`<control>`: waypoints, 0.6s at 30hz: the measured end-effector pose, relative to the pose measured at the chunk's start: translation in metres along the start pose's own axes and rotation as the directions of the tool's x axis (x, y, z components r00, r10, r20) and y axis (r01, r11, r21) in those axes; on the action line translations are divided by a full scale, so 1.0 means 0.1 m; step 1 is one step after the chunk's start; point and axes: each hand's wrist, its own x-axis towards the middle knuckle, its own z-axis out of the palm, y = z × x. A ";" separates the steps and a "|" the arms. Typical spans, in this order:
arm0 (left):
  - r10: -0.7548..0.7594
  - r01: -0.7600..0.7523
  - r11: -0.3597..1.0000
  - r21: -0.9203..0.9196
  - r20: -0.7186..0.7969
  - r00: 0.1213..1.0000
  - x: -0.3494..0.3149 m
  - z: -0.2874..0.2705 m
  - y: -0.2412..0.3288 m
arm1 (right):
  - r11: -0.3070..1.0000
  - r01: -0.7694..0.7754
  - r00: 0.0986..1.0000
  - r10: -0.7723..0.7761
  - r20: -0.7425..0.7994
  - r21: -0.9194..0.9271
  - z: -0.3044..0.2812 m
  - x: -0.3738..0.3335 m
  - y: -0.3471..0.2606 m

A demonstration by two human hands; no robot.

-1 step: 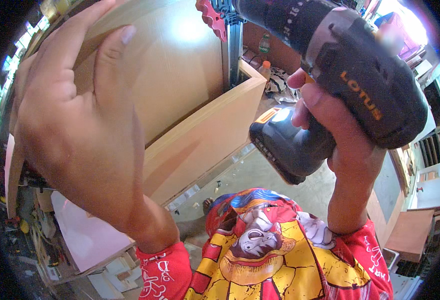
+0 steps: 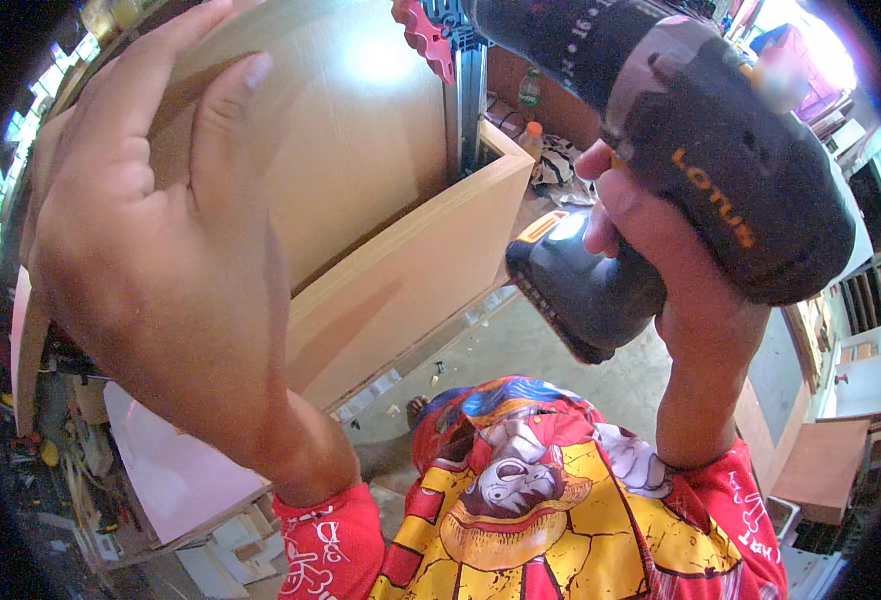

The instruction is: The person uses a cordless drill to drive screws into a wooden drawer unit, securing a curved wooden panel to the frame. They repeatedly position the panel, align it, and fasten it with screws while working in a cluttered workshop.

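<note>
My right hand (image 2: 660, 215) is wrapped round the grip of a black cordless drill (image 2: 730, 150), raised at the upper right. The drill's battery base (image 2: 575, 290) hangs towards the middle, and its front end runs out of the top of the picture. My left hand (image 2: 150, 230) is up at the left, thumb and fingers apart, over a pale wooden cabinet box (image 2: 410, 280). Some of its fingertips are hidden, so any touch on the wood cannot be told. Beside the drill's front, a clamp with a red handle (image 2: 426, 42) and a metal bar (image 2: 470, 110) stands at the box's far end.
Behind the box are an orange-capped bottle (image 2: 531, 138) and a green bottle (image 2: 529, 88). Scraps lie on the concrete floor (image 2: 480, 345). A pale board (image 2: 175, 465) and wood offcuts sit at lower left; a brown panel (image 2: 820, 465) is at right.
The drill has tilted slightly in my right hand, its rear a little lower and its battery base a little higher. My left hand has barely moved.
</note>
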 end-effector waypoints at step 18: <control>0.022 -0.068 -0.995 0.075 0.815 0.579 -0.29 1.35 1.07 | 0.998 0.025 0.999 -0.027 -0.033 -0.049 -0.01 -0.06 -0.04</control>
